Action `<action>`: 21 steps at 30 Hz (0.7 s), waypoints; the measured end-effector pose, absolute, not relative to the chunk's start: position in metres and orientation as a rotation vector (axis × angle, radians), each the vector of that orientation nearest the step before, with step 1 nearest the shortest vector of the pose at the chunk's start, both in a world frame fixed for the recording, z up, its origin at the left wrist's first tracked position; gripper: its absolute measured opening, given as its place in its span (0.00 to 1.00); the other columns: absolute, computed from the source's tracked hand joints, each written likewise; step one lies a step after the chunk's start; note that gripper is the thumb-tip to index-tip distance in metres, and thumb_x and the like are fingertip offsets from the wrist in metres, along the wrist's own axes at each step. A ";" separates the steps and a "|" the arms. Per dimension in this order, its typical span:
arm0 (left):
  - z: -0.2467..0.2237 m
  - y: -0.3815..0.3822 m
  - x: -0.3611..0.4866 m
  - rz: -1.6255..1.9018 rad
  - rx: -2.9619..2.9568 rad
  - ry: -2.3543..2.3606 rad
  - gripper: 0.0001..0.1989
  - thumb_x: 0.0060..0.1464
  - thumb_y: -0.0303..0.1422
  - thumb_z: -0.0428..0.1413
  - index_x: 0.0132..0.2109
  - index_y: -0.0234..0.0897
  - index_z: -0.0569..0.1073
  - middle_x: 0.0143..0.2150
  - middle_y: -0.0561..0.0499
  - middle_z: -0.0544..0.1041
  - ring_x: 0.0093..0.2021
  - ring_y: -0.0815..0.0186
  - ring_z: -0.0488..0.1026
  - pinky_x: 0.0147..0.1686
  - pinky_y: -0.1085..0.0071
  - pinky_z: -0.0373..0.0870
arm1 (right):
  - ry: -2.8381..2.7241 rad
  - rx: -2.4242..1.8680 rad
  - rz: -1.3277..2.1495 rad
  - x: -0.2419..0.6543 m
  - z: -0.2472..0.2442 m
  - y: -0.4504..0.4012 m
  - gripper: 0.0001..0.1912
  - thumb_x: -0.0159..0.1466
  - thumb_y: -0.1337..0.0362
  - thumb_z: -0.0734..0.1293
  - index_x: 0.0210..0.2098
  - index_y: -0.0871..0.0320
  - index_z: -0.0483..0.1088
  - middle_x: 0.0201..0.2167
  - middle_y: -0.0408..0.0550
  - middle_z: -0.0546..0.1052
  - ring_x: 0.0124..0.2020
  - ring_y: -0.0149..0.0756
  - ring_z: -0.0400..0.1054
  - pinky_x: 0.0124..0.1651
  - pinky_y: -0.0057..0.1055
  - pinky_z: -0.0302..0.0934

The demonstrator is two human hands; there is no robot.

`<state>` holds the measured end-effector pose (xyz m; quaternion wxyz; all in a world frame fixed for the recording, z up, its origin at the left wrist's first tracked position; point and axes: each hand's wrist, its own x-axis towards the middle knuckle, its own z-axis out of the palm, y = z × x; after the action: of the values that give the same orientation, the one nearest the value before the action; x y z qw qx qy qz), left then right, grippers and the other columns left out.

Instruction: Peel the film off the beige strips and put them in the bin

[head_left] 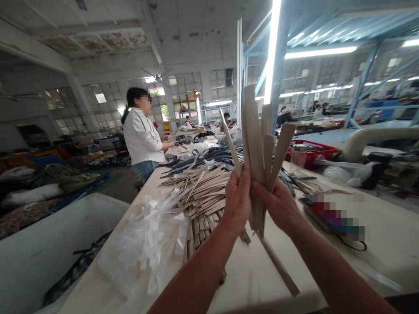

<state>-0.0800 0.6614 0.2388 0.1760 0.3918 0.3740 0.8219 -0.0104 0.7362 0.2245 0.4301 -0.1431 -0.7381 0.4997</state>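
Observation:
Both my hands grip one bundle of flat beige strips [253, 131], raised above the table with the upper ends fanned apart. My left hand [238, 196] is closed around the bundle's left side, its thumb pressed on the strips. On the right side, my right hand [278, 200] is closed with its thumb against them. Below the hands, a single beige strip [278, 264] slants toward the table's front edge. Left of my hands lies a large pile of similar beige strips [209, 192], some in tidy rows partly hidden by my left arm.
Clear plastic bags [144, 244] lie on the table's left side, beside a white bin [88, 213]. Dark strips [206, 157] are heaped farther back. A red basket [314, 150], a jar [298, 156] and a pixelated phone-like object [334, 216] are at right. A co-worker [142, 135] stands at the far left.

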 end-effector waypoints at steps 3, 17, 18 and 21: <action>0.201 0.653 -0.085 2.251 1.087 1.276 0.23 0.60 0.47 0.51 0.53 0.36 0.71 0.49 0.46 0.76 0.51 0.61 0.71 0.54 0.68 0.63 | -1.807 -0.353 1.344 -0.020 0.189 0.735 0.28 0.59 0.45 0.68 0.50 0.57 0.71 0.45 0.51 0.76 0.48 0.49 0.68 0.52 0.42 0.63; 0.136 0.628 -0.067 2.185 1.025 1.568 0.28 0.64 0.45 0.43 0.64 0.35 0.62 0.65 0.42 0.63 0.66 0.59 0.57 0.66 0.63 0.50 | -1.693 -0.329 1.930 -0.021 0.148 0.714 0.29 0.52 0.44 0.73 0.45 0.59 0.75 0.37 0.53 0.79 0.41 0.51 0.73 0.45 0.42 0.68; 0.140 0.620 -0.063 2.182 1.066 1.557 0.27 0.64 0.45 0.42 0.64 0.35 0.63 0.65 0.42 0.63 0.66 0.59 0.57 0.66 0.63 0.50 | -1.699 -0.328 1.961 -0.016 0.154 0.708 0.28 0.52 0.46 0.73 0.45 0.59 0.75 0.37 0.52 0.79 0.41 0.50 0.73 0.42 0.39 0.68; 0.143 0.585 -0.046 2.149 1.213 1.594 0.25 0.65 0.42 0.41 0.63 0.36 0.64 0.66 0.43 0.61 0.67 0.58 0.54 0.67 0.62 0.49 | -1.782 -0.384 1.997 0.007 0.162 0.693 0.24 0.50 0.47 0.75 0.36 0.60 0.76 0.25 0.47 0.76 0.27 0.39 0.70 0.28 0.28 0.65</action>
<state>-0.0462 0.5853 0.1432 0.1017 0.4108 0.5399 0.7276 0.0073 0.6926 0.1624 0.2172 -0.1385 -0.6435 0.7208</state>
